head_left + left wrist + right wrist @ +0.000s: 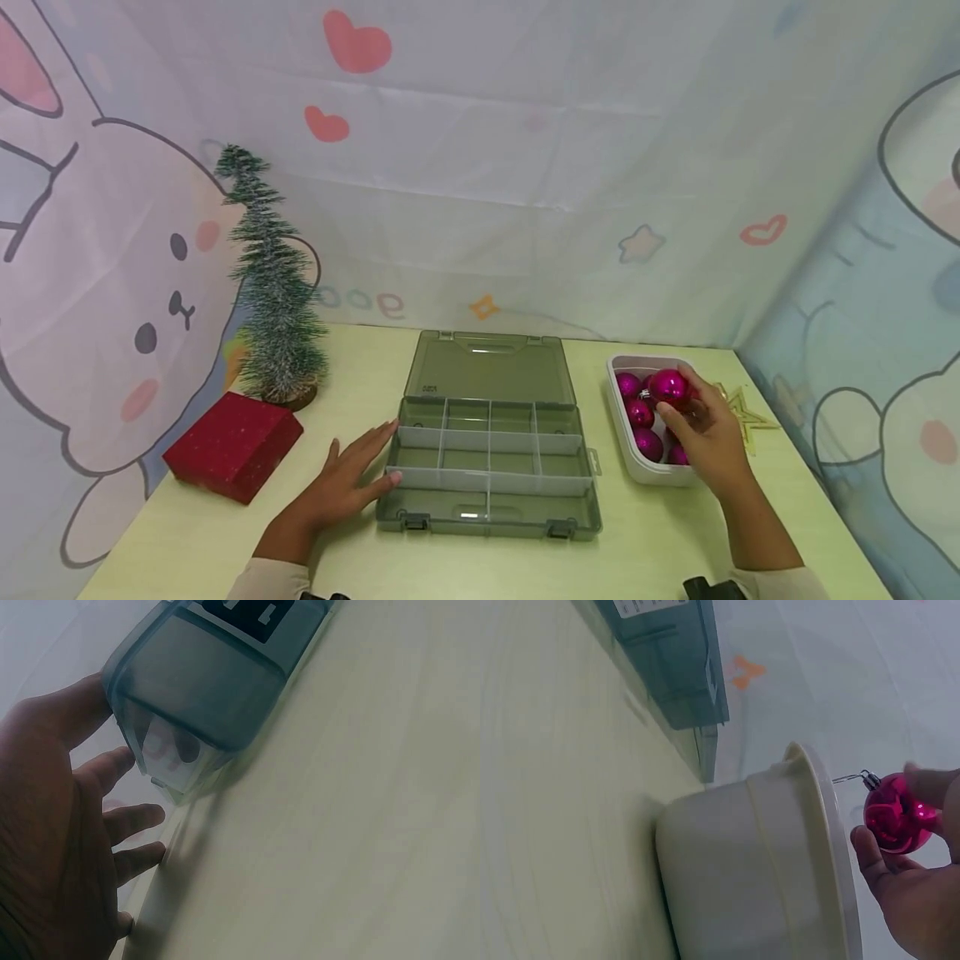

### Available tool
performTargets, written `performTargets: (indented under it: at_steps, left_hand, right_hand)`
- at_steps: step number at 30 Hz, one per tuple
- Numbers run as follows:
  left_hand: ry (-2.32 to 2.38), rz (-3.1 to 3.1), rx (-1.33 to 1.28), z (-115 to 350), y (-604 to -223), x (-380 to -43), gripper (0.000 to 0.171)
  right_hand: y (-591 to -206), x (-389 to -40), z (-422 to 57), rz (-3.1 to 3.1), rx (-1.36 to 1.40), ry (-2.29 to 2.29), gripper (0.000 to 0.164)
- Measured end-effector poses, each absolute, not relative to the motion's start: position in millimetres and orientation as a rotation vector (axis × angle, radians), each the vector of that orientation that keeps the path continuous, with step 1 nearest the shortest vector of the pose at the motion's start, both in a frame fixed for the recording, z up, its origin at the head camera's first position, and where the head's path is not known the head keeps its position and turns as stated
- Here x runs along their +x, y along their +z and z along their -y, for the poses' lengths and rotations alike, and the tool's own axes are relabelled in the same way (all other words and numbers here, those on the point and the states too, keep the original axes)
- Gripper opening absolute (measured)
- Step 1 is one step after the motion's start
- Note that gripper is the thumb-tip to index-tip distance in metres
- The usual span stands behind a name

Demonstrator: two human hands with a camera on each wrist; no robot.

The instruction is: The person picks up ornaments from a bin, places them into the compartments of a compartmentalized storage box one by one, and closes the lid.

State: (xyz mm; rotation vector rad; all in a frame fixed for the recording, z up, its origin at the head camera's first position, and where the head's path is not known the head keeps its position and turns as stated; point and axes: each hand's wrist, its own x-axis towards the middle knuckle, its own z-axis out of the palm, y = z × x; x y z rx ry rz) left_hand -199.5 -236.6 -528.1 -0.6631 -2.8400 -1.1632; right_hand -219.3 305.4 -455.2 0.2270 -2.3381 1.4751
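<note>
Over the white tub (651, 477), my right hand (708, 437) pinches a shiny magenta Christmas ball (668, 387) between thumb and fingers. In the right wrist view the same ball (892, 817) shows its silver cap and wire hook beside the tub's rim (821, 795). Several more magenta balls (648, 444) lie inside the tub. My left hand (341, 483) has its fingers spread and touches the left side of a green see-through compartment box (487, 527). The box's lid (491, 367) is swung back, and its divided compartments hold nothing visible.
A small frosted Christmas tree (277, 300) stands at the back left, with a dark red box (232, 446) in front of it. Behind my right hand lies a gold star (742, 417), partly hidden. A printed cloth backdrop (480, 167) rises behind the table.
</note>
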Motion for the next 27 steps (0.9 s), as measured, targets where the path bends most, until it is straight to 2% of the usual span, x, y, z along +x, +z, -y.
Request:
performTargets:
  at_steps: [5, 27]
  left_hand:
    - [-1.176, 2.844, -0.666, 236.2, -527.7, -199.4, 0.078]
    - [-1.17, 2.845, -0.656, 236.6, -526.9, -199.1, 0.079]
  right_hand:
    - [-454.8, -225.7, -293.4, 2.348, 0.253, 1.487, 0.07]
    - [-453.9, -253.6, -230.1, 2.439, 0.34, 1.429, 0.063]
